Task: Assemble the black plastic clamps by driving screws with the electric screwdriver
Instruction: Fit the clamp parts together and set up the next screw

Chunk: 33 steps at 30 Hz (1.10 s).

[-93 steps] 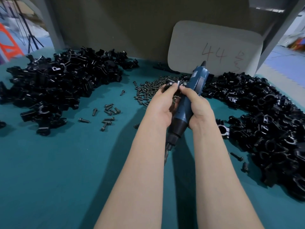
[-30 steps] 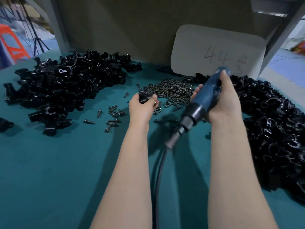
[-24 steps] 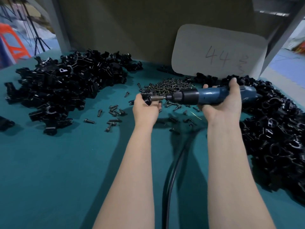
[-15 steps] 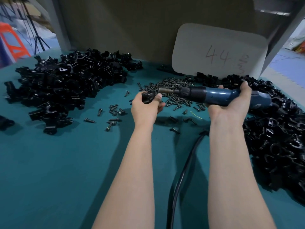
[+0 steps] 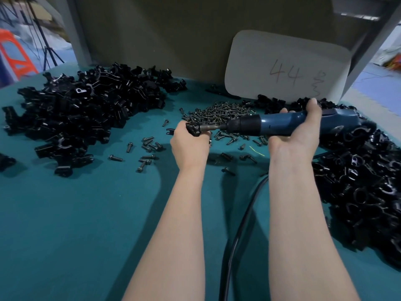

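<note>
Swung round from its nose-down tilt of a second ago, the driver (image 5: 280, 126) now lies level above the bench (image 5: 86, 224), with its bit pointing left and meeting the clamp (image 5: 193, 129), which has barely shifted.

Round about, a big heap of black clamps (image 5: 82, 111) sprawls at the far left. A second heap (image 5: 368, 174) runs down the right edge, close by the right forearm. Between them, just behind the hands, sits a pile of screws (image 5: 219, 112). Strays (image 5: 149, 146) lie scattered left of the left wrist and under the tool. A pale card (image 5: 286, 66) with rounded corners and "44" scrawled on it leans against the back wall, behind the driver. The cord (image 5: 236, 242) trails down to the near edge between the two forearms.

The bench cover is teal and matte, and looks like felt. The clamps are glossy moulded plastic with curved saddles, and the screws are small, dark and headed. The driver has a blue barrel, a black collar and a worn metal nose.

The left hand (image 5: 189, 144) is curled tight round the clamp, pinching it right at the bit's tip, so most of the clamp is hidden. The right hand (image 5: 297, 135) wraps the blue barrel from below, fingers closed round it, with fingertips showing over the top.
</note>
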Motion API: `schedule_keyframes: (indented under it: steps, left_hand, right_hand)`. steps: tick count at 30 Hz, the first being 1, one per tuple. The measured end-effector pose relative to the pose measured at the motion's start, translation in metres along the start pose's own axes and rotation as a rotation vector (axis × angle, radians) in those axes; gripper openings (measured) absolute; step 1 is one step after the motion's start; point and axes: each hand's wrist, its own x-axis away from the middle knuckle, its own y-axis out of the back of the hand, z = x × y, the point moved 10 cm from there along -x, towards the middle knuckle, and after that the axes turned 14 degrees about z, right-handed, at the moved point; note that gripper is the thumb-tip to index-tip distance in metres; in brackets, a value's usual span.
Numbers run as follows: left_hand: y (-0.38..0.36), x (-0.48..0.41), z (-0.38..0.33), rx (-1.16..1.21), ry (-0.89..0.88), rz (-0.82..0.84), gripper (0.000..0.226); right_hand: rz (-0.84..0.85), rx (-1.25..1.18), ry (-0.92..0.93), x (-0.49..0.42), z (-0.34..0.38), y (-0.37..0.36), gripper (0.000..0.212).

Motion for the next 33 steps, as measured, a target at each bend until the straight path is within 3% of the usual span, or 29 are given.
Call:
schedule_keyframes:
  steps: [3, 8, 16, 19, 25, 29, 33]
  left_hand:
    - [0.001, 0.001, 0.000, -0.014, 0.014, 0.002, 0.026]
    - [-0.002, -0.005, 0.008, -0.022, 0.081, 0.028, 0.013]
    - [-0.001, -0.011, 0.018, -0.014, 0.163, 0.062, 0.011]
    - [-0.006, -0.012, 0.017, -0.048, 0.168, 0.091, 0.014]
    - [-0.007, -0.011, 0.019, 0.012, 0.149, 0.103, 0.015]
    - [-0.009, -0.010, 0.021, 0.042, 0.149, 0.101, 0.012]
    - [-0.008, -0.012, 0.023, 0.070, 0.156, 0.087, 0.020]
  right_hand:
    - [0.001, -0.172, -0.021, -0.002, -0.004, -0.004, 0.034]
    - [0.047, -0.150, 0.046, -0.004, 0.000, -0.012, 0.041]
    - [0.283, 0.058, 0.306, 0.022, 0.023, -0.059, 0.061]
    - [0.378, 0.093, 0.365, 0.032, 0.030, -0.076, 0.050]
    - [0.399, 0.178, 0.443, 0.043, 0.032, -0.087, 0.051]
    - [0.421, 0.394, 0.557, 0.057, 0.037, -0.102, 0.049]
    - [0.378, 0.385, 0.608, 0.057, 0.040, -0.099, 0.054]
